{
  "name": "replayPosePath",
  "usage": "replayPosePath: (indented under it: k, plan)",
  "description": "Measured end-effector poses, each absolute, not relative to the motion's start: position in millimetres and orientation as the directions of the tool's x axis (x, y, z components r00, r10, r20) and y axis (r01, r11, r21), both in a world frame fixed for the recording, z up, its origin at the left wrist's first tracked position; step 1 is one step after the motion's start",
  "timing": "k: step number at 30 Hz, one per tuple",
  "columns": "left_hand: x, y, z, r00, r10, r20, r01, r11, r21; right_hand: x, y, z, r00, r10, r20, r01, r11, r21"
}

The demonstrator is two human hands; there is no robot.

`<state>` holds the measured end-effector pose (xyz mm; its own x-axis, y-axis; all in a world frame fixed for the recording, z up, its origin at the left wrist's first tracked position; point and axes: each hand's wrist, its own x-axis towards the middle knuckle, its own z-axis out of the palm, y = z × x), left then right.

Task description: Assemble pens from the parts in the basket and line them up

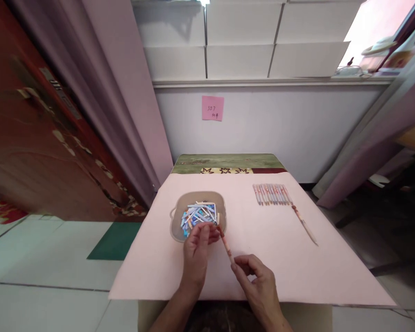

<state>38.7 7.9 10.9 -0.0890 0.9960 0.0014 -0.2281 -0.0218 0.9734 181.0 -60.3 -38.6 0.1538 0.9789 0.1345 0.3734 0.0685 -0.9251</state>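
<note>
My right hand (257, 281) pinches a slim pen (226, 244) near its lower end, between thumb and fingertips. The pen is pale with reddish-brown patterning and a brown decorated top, tilted up to the left. Close by that top is my left hand (198, 249), its fingers drawn together; whether a small part is between them I cannot make out. Just beyond the left hand stands a translucent grey plastic tub (180, 203), heaped with loose pen parts (200, 214) in blue, white, purple and cream.
On the right of the pink-covered table (263, 230), several pens (271, 194) lie side by side in a row. A single pen (305, 226) with a brown top lies slanted nearer me. A pink note (213, 108) is stuck on the wall behind.
</note>
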Motion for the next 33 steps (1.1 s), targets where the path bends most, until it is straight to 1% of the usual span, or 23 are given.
replayPosePath:
  k: [2, 3, 4, 6, 7, 8, 10, 13, 15, 17, 19, 21, 33]
  plan:
    - [37, 0, 4, -0.094, 0.995, 0.034, -0.095, -0.043, 0.995, 188, -57, -42, 0.183, 0.973, 0.14, 0.387, 0.06, -0.92]
    - [35, -4, -2, -0.07, 0.996, 0.053, -0.003, -0.054, 0.999, 194, -54, -44, 0.205, 0.967, 0.148, 0.399, 0.056, -0.915]
    - [34, -8, -10, -0.002, 0.998, 0.068, 0.099, -0.068, 0.993, 202, -49, -46, 0.236, 0.958, 0.161, 0.418, 0.05, -0.907]
    - [32, -15, -29, 0.217, 0.971, 0.095, 0.265, -0.153, 0.952, 224, -39, -49, 0.321, 0.925, 0.204, 0.481, 0.026, -0.876]
    - [31, -17, -39, 0.286, 0.949, 0.132, 0.324, -0.226, 0.919, 238, -34, -51, 0.372, 0.899, 0.23, 0.532, -0.003, -0.847]
    - [30, -18, -48, 0.314, 0.933, 0.176, 0.37, -0.291, 0.882, 253, -28, -51, 0.428, 0.868, 0.251, 0.586, -0.055, -0.808]
    - [28, -18, -64, 0.329, 0.916, 0.228, 0.438, -0.362, 0.823, 285, -18, -52, 0.531, 0.806, 0.26, 0.676, -0.219, -0.704]
    - [28, -16, -75, 0.35, 0.905, 0.241, 0.485, -0.395, 0.78, 328, -7, -52, 0.655, 0.735, 0.178, 0.696, -0.493, -0.522]
    - [28, -15, -77, 0.374, 0.894, 0.246, 0.496, -0.417, 0.761, 348, -2, -53, 0.689, 0.718, 0.104, 0.686, -0.599, -0.412]
    - [29, -15, -76, 0.393, 0.886, 0.245, 0.509, -0.432, 0.745, 360, 2, -55, 0.7, 0.713, 0.039, 0.684, -0.654, -0.324]
    - [29, -16, -76, 0.398, 0.885, 0.242, 0.521, -0.435, 0.734, 365, 6, -57, 0.699, 0.715, 0.001, 0.691, -0.675, -0.261]
    - [30, -15, -76, 0.396, 0.885, 0.244, 0.528, -0.437, 0.728, 368, 11, -59, 0.697, 0.717, -0.006, 0.698, -0.681, -0.222]
    - [31, -13, -76, 0.393, 0.887, 0.242, 0.524, -0.432, 0.733, 375, 26, -69, 0.701, 0.711, 0.053, 0.71, -0.69, -0.137]
